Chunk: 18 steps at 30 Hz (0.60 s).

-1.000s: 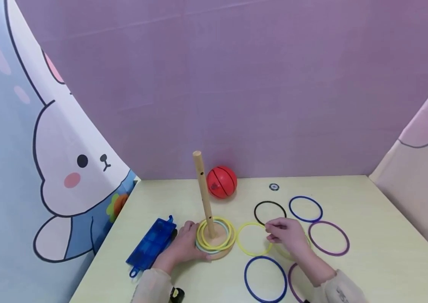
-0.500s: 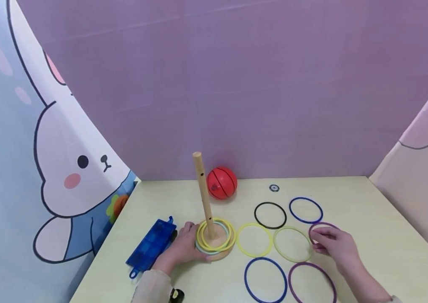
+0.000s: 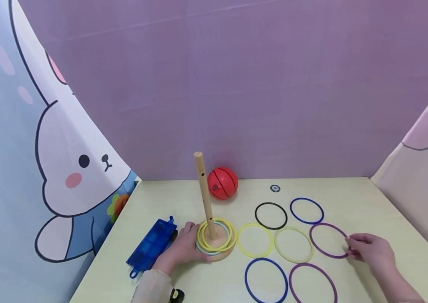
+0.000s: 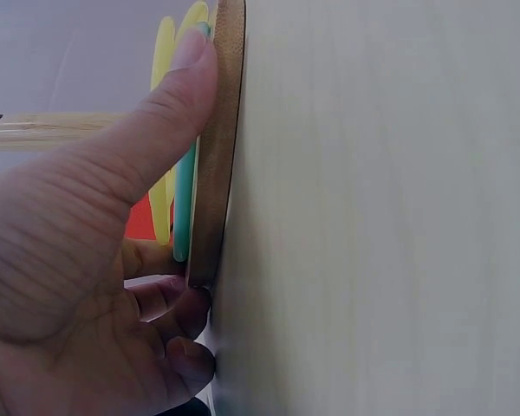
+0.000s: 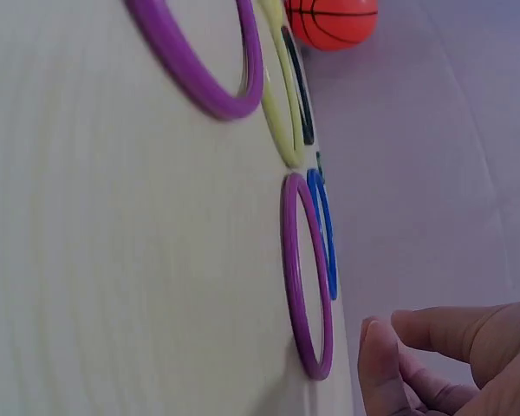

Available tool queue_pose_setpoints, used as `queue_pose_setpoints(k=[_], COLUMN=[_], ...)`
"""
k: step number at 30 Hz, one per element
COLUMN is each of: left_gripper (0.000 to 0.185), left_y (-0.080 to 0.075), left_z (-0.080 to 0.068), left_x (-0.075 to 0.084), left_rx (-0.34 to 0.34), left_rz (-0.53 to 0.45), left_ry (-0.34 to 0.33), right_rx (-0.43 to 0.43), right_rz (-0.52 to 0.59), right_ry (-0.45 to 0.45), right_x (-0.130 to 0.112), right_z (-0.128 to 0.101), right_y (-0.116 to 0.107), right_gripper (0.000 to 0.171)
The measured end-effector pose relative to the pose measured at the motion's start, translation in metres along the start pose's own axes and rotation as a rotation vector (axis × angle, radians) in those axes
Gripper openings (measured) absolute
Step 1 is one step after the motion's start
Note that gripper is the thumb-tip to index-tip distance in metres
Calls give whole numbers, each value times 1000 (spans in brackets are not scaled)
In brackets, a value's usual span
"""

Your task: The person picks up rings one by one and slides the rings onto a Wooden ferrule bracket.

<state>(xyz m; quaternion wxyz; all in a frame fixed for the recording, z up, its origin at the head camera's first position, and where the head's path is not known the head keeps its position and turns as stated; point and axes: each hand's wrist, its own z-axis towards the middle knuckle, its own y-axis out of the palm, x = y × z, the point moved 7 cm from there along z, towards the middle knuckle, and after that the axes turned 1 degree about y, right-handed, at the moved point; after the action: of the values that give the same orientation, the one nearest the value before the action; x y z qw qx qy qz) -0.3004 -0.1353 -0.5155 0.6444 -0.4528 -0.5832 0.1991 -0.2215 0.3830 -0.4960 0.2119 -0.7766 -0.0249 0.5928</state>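
Note:
My left hand (image 3: pixel 184 247) grips the round base (image 4: pixel 217 173) of an upright wooden ring-toss stand (image 3: pixel 205 198), thumb on the near side and fingers curled at the far side. Around the pole's foot lie yellow rings (image 4: pixel 161 221) and a teal ring (image 4: pixel 184 212). My right hand (image 3: pixel 376 253) hovers beside the right edge of a purple ring (image 5: pixel 290 269) lying flat on the table. Its thumb and forefinger are close together, loosely bent. The right wrist view shows nothing between them and a gap to the ring.
More rings lie flat in the middle: a black ring (image 3: pixel 256 214), blue rings (image 3: pixel 246 277), a yellow ring (image 3: pixel 239 242), a yellow-green ring (image 3: pixel 275 244) and a second purple ring (image 3: pixel 290 282). A red ball (image 3: pixel 223 183) stands behind the stand. Left is a blue plastic case (image 3: pixel 151 243).
My right hand has moved rightward, from above the yellow and yellow-green rings, past the upper purple ring, to its right edge. My left hand has stayed on the base.

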Motion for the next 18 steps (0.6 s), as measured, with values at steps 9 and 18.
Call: queue_pose_setpoints(k=[9, 18], left_gripper=[112, 111], left_y=[-2, -2], left_z=[-2, -2], left_x=[3, 2], left_rx=[15, 14], left_rz=[-4, -7], left_ry=[22, 14], right_rx=[-39, -44], right_rz=[-143, -406], right_ry=[47, 4], right_x=[14, 11], right_z=[14, 20], right_y=[-8, -7], right_gripper=[50, 37])
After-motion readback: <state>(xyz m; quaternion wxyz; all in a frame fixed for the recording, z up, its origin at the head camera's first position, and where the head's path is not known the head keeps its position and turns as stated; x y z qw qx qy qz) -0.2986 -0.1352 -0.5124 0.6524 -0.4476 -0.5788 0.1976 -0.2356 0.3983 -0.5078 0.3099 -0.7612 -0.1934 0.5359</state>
